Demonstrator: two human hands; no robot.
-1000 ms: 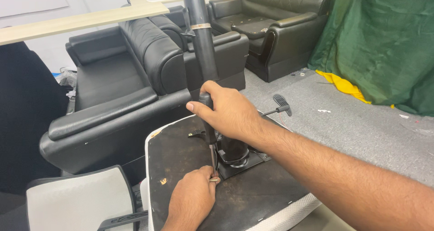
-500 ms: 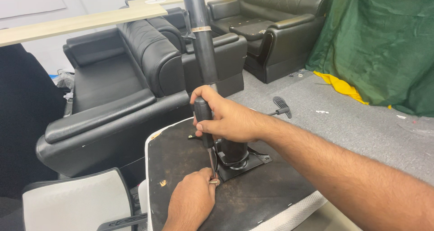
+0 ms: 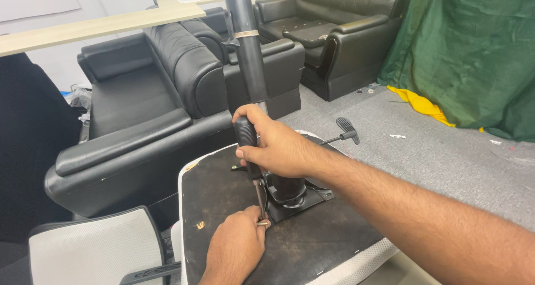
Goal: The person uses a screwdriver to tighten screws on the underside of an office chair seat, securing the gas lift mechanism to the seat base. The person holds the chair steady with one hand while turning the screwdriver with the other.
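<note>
Black leather sofas [image 3: 167, 90] are filling the far side of the room, and a green cloth [image 3: 473, 51] is hanging at the right over the grey floor. In front of the person an overturned office chair seat [image 3: 223, 207] is lying with its dark underside facing up, so that the fittings bolted there are exposed. A grey gas-lift column [image 3: 248, 51] is rising from the black metal mounting plate [image 3: 295, 198] near the middle of that underside, and a lever [image 3: 345, 130] is sticking out past its far right edge.

The right hand [image 3: 278, 148] is closing fully round the black handle of a screwdriver [image 3: 248, 145], holding it upright so the shaft is running straight down to the near left corner of the plate. The left hand [image 3: 234, 246] is resting on the seat underside close to its near edge, fingertips pinched shut around the tip of the shaft, apparently steadying it on a fastener; the fastener itself is too small to make out.

Compared with a second ago, the right hand is sitting lower and nearer the person and has rotated around the handle, with more of the handle's top showing above the fist. The left hand is staying in the same spot at the tip.
</note>
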